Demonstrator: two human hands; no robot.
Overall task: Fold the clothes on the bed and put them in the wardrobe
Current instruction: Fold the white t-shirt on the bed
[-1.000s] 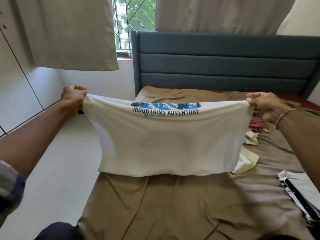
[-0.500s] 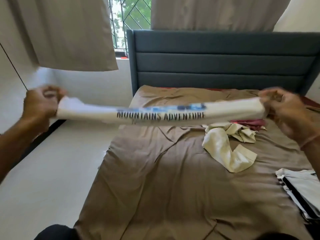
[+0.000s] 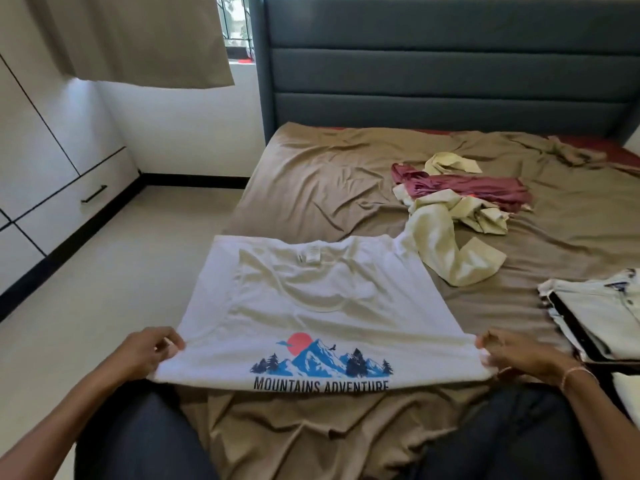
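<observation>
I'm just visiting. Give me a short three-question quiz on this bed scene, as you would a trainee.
1. True or false: the white T-shirt with a mountain print lies spread on the brown bedsheet.
2. What grips the shirt's near edge?
A. left hand only
B. both hands
C. neither
3. Which crumpled garment lies across the pale yellow garment?

Key:
1. True
2. B; the right hand pinches the other corner
3. The maroon garment
</observation>
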